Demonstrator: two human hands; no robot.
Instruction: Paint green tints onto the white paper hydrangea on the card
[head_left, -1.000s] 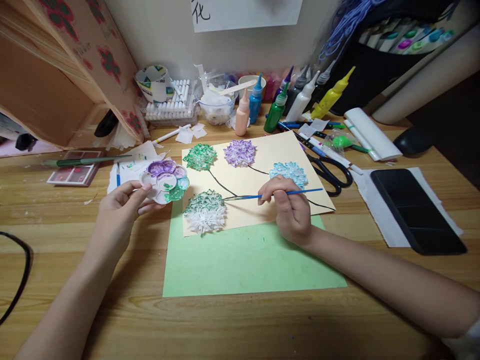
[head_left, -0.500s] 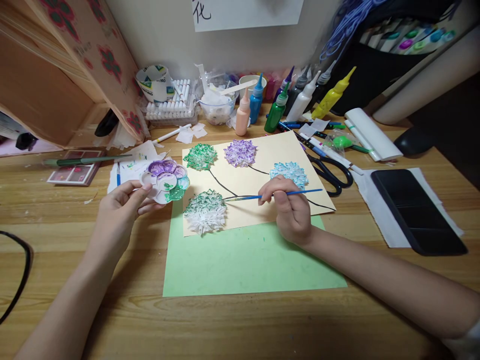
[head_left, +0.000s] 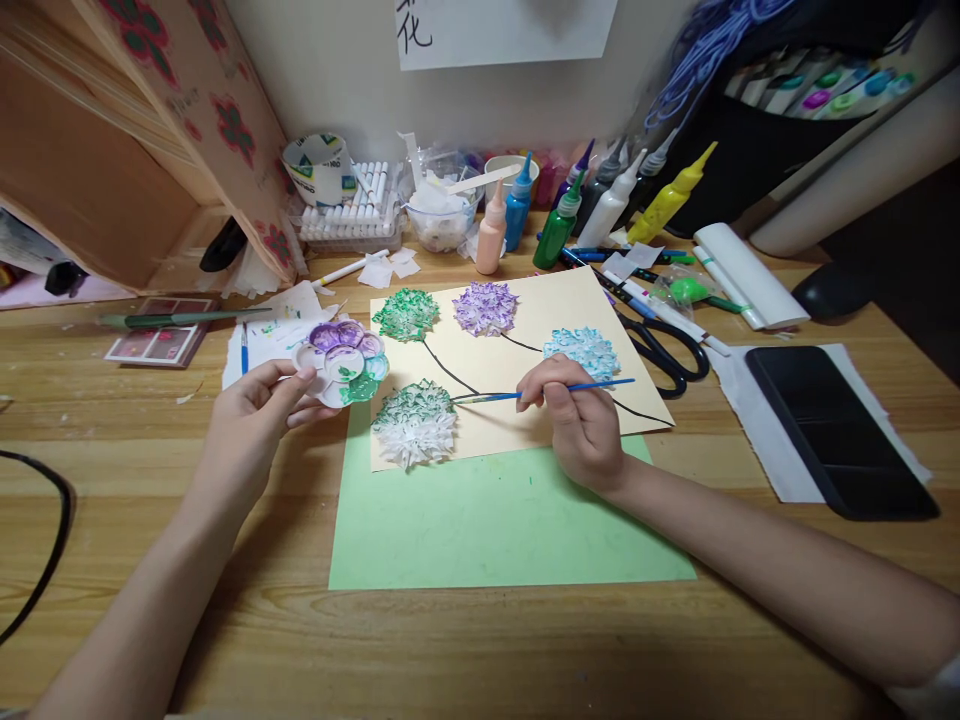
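My left hand (head_left: 262,405) pinches the edge of a small flower-shaped paint palette (head_left: 343,365) smeared with purple, green and teal paint. In my right hand (head_left: 574,415) is a thin blue paintbrush (head_left: 491,397), its tip at the right edge of a ruffled paper flower (head_left: 415,425), green on top and white below. That flower lies on a cream sheet (head_left: 540,430) with drawn black stems. Also on the sheet are a green flower (head_left: 406,314), a purple flower (head_left: 485,307) and a blue flower (head_left: 581,352), partly behind my right hand. Under it lies a green sheet (head_left: 510,530).
Several paint bottles (head_left: 556,232) stand along the back. Black-handled scissors (head_left: 667,355) and a phone (head_left: 836,430) on white paper lie to the right. A second brush (head_left: 244,348) rests on stained paper at left, near a box of white markers (head_left: 349,220).
The whole view has shifted slightly, so things sit a little further right. Both hands keep their grips, and the brush tip stays by the green-and-white flower.
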